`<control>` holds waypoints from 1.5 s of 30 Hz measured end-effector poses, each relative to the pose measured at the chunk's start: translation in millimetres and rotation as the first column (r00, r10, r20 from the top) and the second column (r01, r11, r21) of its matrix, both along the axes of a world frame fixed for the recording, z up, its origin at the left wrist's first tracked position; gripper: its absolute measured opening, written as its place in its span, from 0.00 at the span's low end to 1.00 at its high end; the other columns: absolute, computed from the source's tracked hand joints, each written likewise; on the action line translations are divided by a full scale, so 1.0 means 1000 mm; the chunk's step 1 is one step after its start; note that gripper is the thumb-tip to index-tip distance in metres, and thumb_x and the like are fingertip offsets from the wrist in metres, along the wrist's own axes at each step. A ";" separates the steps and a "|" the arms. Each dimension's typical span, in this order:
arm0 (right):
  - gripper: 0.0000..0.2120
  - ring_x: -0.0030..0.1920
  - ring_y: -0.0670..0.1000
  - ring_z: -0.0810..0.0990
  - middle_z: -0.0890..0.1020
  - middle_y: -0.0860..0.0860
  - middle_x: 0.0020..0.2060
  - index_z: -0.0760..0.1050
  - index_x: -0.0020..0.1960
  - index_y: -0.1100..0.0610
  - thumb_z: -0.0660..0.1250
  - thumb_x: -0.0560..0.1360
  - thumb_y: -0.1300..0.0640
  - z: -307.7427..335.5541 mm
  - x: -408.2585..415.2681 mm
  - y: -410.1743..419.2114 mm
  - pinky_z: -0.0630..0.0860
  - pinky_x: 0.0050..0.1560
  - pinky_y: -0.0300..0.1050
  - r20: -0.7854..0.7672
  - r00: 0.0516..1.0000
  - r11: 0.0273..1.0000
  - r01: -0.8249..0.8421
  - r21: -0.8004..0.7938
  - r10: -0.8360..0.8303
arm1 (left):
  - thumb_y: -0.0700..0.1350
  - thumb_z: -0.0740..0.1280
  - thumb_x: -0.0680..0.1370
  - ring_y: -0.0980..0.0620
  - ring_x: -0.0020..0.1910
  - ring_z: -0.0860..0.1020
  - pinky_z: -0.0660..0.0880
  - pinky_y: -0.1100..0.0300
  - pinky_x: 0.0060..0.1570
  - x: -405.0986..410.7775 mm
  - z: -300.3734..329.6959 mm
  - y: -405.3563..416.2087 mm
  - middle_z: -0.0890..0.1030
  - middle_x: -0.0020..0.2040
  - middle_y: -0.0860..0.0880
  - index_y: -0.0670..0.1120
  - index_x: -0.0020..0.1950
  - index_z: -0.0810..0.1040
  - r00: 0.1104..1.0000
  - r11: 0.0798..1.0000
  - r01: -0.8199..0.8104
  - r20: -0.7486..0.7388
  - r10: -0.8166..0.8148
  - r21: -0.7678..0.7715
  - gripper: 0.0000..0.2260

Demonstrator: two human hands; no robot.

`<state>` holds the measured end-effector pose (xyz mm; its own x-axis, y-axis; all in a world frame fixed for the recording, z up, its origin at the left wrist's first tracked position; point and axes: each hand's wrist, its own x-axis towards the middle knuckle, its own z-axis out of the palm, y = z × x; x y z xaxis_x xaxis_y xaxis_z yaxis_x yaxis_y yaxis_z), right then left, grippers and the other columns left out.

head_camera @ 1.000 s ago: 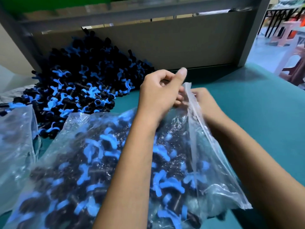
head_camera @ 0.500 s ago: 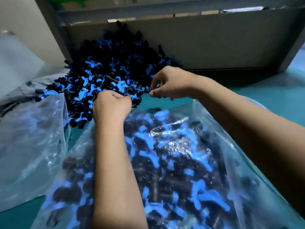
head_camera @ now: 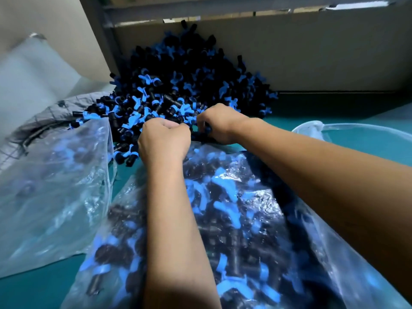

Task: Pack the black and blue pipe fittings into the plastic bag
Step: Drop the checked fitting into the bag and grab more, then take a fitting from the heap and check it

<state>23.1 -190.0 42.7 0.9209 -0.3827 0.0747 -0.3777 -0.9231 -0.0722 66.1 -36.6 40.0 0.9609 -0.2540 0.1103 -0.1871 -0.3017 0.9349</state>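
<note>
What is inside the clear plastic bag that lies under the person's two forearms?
The clear plastic bag holds many black and blue pipe fittings, seen through the film. The forearms cover part of the contents, and the bag's mouth is hidden behind both hands.

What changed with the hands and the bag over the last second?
Both hands let go of the bag mouth and reached forward. The left hand and right hand, fingers curled, now dig into the fittings pile. The filled bag stayed on the table.

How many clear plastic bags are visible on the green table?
3. One clear plastic bag full of fittings lies under both arms; a second filled bag lies at the left; an empty one lies at the right. Others may be hidden.
</note>
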 end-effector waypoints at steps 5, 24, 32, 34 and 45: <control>0.07 0.45 0.51 0.81 0.84 0.48 0.42 0.84 0.47 0.51 0.70 0.73 0.61 0.013 -0.056 -0.021 0.77 0.51 0.45 0.341 0.928 0.984 0.108 0.144 -0.152 | 0.43 0.71 0.73 0.57 0.37 0.78 0.69 0.64 0.37 -0.011 0.011 -0.007 0.80 0.33 0.59 0.51 0.36 0.81 0.998 0.995 0.070 -0.001 -0.070 -0.071 0.06; 0.09 0.52 0.60 0.75 0.82 0.58 0.49 0.78 0.56 0.57 0.66 0.77 0.61 0.009 -0.275 -0.009 0.67 0.55 0.57 0.640 0.540 0.455 -0.450 0.768 -0.547 | 0.47 0.76 0.77 0.47 0.47 0.84 0.83 0.61 0.45 -0.140 0.032 -0.061 0.83 0.50 0.43 0.48 0.57 0.84 0.617 0.626 0.747 -0.118 -0.778 -0.226 0.10; 0.08 0.35 0.50 0.79 0.82 0.59 0.43 0.80 0.55 0.57 0.63 0.81 0.65 -0.019 -0.253 -0.021 0.77 0.39 0.39 0.484 0.408 0.309 -0.424 0.851 -0.774 | 0.40 0.76 0.77 0.44 0.48 0.85 0.82 0.50 0.59 -0.139 0.020 -0.070 0.84 0.54 0.38 0.44 0.66 0.79 0.668 0.696 0.666 -0.202 -0.717 -0.269 0.18; 0.08 0.31 0.49 0.77 0.80 0.58 0.41 0.79 0.54 0.60 0.62 0.82 0.67 -0.033 -0.246 -0.024 0.77 0.33 0.37 0.356 0.355 0.228 -0.355 0.907 -0.865 | 0.44 0.76 0.77 0.44 0.52 0.86 0.80 0.49 0.63 -0.138 0.016 -0.072 0.82 0.51 0.44 0.49 0.68 0.77 0.704 0.728 0.662 -0.184 -0.686 -0.178 0.20; 0.07 0.32 0.47 0.80 0.83 0.51 0.36 0.77 0.43 0.57 0.68 0.80 0.59 -0.023 -0.251 -0.023 0.76 0.36 0.35 0.486 0.353 0.323 -0.430 0.843 -0.799 | 0.44 0.78 0.75 0.44 0.47 0.87 0.83 0.48 0.56 -0.133 0.006 -0.075 0.86 0.49 0.43 0.45 0.57 0.84 0.708 0.714 0.694 -0.096 -0.700 -0.091 0.12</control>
<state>-228.1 -212.7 19.7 0.4279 -0.8973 0.1079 0.3239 0.0408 -0.9452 -67.2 -112.1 45.7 0.5186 -0.8541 0.0399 -0.2178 -0.0868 0.9721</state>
